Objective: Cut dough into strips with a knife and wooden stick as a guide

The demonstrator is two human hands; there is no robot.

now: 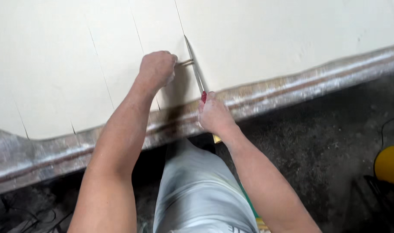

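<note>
A large cream-coloured sheet [270, 39] lies flat on a workbench, marked with several thin dark lines or cuts. My right hand [213, 115] grips the red handle of a long knife [196, 69]; its thin blade lies along one line in the sheet. My left hand [157, 68] is closed on a small thin stick [186, 62] whose end touches the sheet just left of the blade. The hands are about a hand's width apart.
The bench's worn, pale-stained front edge [292, 88] runs across the view. Below it are my grey trouser leg [197, 190], a dark gritty floor [326, 142], a yellow rounded object [390, 164] at the right and cables at the lower left.
</note>
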